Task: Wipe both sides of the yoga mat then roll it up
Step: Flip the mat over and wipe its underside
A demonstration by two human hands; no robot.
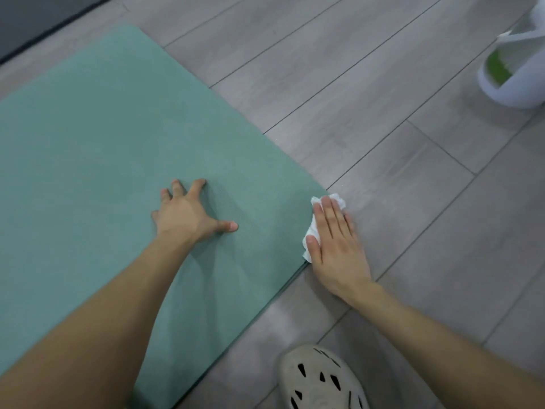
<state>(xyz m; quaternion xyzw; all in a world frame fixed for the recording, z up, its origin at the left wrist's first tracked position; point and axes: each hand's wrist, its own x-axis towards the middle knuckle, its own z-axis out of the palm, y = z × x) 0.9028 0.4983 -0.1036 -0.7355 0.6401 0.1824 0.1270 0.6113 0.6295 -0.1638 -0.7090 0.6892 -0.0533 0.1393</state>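
A: Trying to place the mat (118, 143); anywhere obvious?

B: Yep, spread flat over the floor (383, 128), filling the left half from near to far; teal, far corner rounded; right edge running diagonally toward the near middle; looks doubled along that edge, can't tell if folded.

A: And the left hand (188, 214)?

B: Planted on the mat around the middle; fingers splayed wide, tips bent and pressing down, thumb out to the right; holding nothing, just bracing.

A: And the right hand (333, 246)?

B: Laid flat on a white wipe (312, 228) right at the mat's right edge; fingers straight and together, pressing rather than gripping; wipe crumpled, poking out past the fingertips and thumb side; partly on mat, partly on floor, hard to say how much.

A: Anything else lying about?

B: Pale shoe (321, 379) with dark holes at the near edge, right of the mat, on the floor; white tub (513, 75) with something green inside at the far right, well apart from the mat; dark strip (29, 19) in the far-left corner, too blurry to name.
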